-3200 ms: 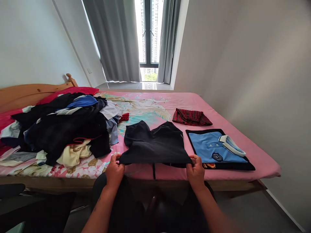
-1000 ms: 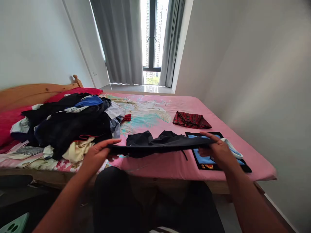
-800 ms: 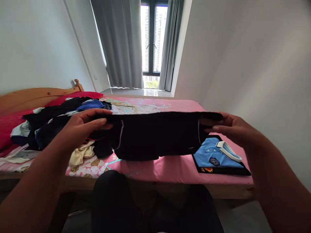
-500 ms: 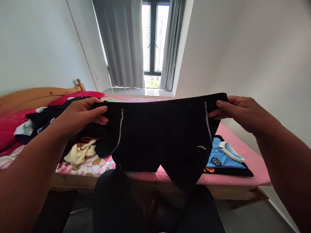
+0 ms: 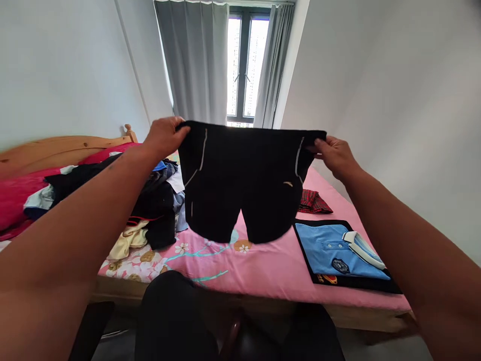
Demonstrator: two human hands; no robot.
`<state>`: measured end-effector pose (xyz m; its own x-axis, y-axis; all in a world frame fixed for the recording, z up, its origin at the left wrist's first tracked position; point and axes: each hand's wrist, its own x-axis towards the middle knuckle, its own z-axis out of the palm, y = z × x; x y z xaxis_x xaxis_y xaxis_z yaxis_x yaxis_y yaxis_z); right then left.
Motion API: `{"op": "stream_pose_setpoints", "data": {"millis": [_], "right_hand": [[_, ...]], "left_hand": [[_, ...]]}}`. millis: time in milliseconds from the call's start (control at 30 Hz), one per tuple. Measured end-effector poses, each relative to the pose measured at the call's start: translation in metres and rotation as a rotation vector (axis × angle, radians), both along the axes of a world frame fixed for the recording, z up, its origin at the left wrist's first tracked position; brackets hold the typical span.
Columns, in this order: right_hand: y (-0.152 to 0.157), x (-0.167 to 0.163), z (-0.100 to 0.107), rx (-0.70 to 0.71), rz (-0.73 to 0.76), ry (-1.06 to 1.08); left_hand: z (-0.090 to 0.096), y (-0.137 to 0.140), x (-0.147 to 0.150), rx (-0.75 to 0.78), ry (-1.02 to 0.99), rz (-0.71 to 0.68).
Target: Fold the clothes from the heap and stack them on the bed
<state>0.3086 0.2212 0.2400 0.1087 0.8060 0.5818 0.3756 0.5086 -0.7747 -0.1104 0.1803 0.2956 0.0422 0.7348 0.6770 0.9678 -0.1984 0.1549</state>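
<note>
Black shorts [image 5: 244,175] hang above the bed [image 5: 270,276], waistband [image 5: 255,131] pinched at one end by left hand [image 5: 165,136], at the other by right hand [image 5: 336,155]. Should either pinch slip, I'd expect that side to drop and crease.

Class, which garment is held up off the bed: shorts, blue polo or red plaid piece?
The black shorts, hanging by the waistband between the left hand and right hand; neither hand holds the blue polo or the red plaid piece.
</note>
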Motion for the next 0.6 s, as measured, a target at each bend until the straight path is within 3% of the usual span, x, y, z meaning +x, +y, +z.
{"op": "stream_pose_setpoints", "data": {"millis": [100, 167, 200, 267, 333, 400, 467, 533, 600], "right_hand": [[-0.01, 0.007, -0.008, 0.044, 0.018, -0.007], [-0.021, 0.016, -0.035, -0.009, 0.018, -0.083], [-0.026, 0.021, -0.055, -0.051, 0.014, -0.147], [-0.039, 0.031, -0.109, -0.149, 0.011, -0.299], [-0.056, 0.04, -0.174, -0.276, 0.048, -0.404], [-0.075, 0.047, -0.24, -0.423, 0.125, -0.385], [-0.097, 0.051, -0.299, -0.533, 0.136, -0.271], [-0.117, 0.051, -0.341, -0.649, 0.025, -0.071], [-0.132, 0.046, -0.362, -0.774, -0.097, 0.176]], "left_hand": [[0.004, -0.019, 0.004, 0.097, 0.028, -0.027], [-0.019, -0.034, 0.003, 0.083, 0.069, -0.068], [-0.039, -0.041, 0.002, 0.05, 0.09, -0.114], [-0.094, -0.054, -0.002, -0.069, 0.097, -0.243], [-0.164, -0.068, -0.005, -0.231, 0.049, -0.368], [-0.238, -0.084, -0.008, -0.465, 0.014, -0.434], [-0.301, -0.103, -0.009, -0.672, 0.036, -0.405], [-0.344, -0.122, -0.004, -0.733, 0.067, -0.326], [-0.364, -0.137, 0.007, -0.69, 0.065, -0.317]]}}
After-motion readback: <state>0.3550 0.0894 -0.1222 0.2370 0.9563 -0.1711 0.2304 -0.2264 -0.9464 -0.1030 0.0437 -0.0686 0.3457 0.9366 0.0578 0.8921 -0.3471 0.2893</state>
